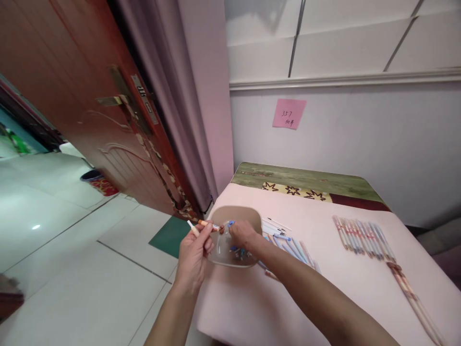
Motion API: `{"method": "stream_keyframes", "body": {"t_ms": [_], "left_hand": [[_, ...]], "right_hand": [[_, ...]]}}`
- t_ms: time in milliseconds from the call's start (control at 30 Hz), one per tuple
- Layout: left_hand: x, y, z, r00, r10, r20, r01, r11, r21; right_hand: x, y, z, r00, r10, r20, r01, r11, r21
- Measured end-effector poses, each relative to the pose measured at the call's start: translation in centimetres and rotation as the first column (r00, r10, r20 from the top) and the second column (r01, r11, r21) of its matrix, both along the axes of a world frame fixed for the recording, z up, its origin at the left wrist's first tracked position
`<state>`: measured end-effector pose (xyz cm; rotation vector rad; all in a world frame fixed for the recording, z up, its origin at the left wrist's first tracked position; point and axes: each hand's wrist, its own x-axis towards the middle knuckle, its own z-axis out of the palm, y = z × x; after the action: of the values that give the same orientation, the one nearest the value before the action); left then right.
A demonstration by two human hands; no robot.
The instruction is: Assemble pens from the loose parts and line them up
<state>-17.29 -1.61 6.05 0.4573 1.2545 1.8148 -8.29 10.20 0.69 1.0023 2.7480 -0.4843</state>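
My left hand (196, 252) is closed at the basin's left edge. Between its thumb and fingers are a slim orange-and-white marker (209, 225), with a brown piece at its right end, and a short white stick (192, 227). My right hand (242, 233) reaches over the beige plastic basin (236, 209), its fingers pinched together. A small blue piece (231, 223) shows at those fingertips; whether they grip it is unclear. Several small blue, teal and white pieces (242, 252) lie in the bottom of the basin.
Right of the basin lie pale blue pens (295, 250) and thin brushes (277, 224), partly behind my right forearm. Farther right are a row of pens (362, 238) and a long brown-and-pink strip (405, 283). A wooden door (108, 120) stands left of the pink-covered table (230, 302).
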Motion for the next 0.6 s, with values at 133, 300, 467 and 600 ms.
{"method": "stream_keyframes", "body": {"t_ms": [133, 300, 467, 600], "left_hand": [[0.2, 0.7, 0.6, 1.000, -0.004, -0.008, 0.004, 1.000, 0.011], [1.6, 2.0, 0.7, 0.999, -0.049, 0.021, 0.049, 0.999, -0.009], [2.8, 3.4, 1.1, 0.990, -0.116, 0.075, 0.115, 0.993, 0.011], [3.9, 4.3, 1.7, 0.985, -0.122, 0.122, 0.124, 0.992, -0.012]], "right_hand": [[2.3, 0.4, 1.3, 0.984, -0.067, -0.168, 0.058, 0.997, -0.058], [6.5, 0.6, 2.5, 0.907, -0.141, -0.397, 0.035, 0.964, -0.263], [9.2, 0.0, 2.8, 0.617, -0.467, -0.633, -0.013, 0.798, -0.602], [10.5, -0.4, 3.9, 0.328, -0.698, -0.637, -0.137, 0.632, -0.763]]}}
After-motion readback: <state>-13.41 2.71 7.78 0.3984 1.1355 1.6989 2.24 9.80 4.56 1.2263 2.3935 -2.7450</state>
